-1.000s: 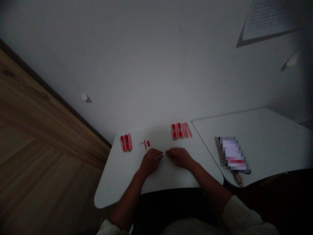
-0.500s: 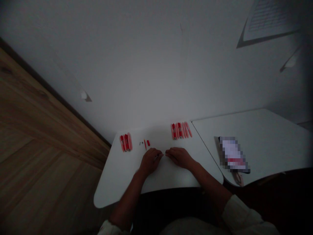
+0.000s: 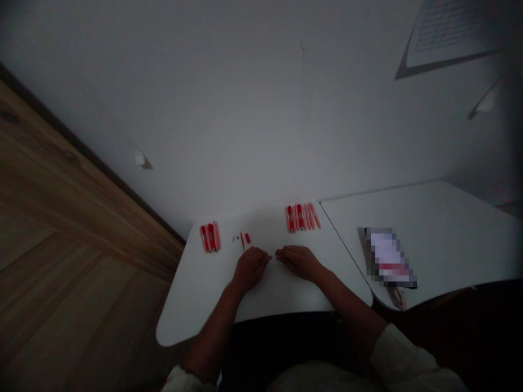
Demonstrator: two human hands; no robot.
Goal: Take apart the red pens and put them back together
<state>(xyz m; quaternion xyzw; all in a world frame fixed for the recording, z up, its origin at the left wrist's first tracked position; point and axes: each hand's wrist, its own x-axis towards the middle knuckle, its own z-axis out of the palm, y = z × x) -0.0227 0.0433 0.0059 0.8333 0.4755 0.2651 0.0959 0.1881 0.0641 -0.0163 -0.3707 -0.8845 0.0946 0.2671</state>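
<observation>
My left hand [image 3: 248, 268] and my right hand [image 3: 297, 261] rest on a white table [image 3: 196, 305], fingertips nearly meeting in a pinch around a small thin part I cannot make out. Just beyond my left hand lie loose pen parts [image 3: 242, 239]: a thin red refill, a short red cap and tiny dark bits. A small group of red pens [image 3: 210, 238] lies at the far left. A larger row of red and pink pens [image 3: 302, 216] lies at the far right of this table.
A second white table [image 3: 449, 228] adjoins on the right, carrying a blurred flat item [image 3: 389, 258]. A white wall rises behind both tables, with a paper sheet [image 3: 445, 32] pinned at the upper right. Wooden floor [image 3: 61, 228] lies to the left.
Both hands stay pinched together at the same spot; only a slight shift of the fingers and of the view.
</observation>
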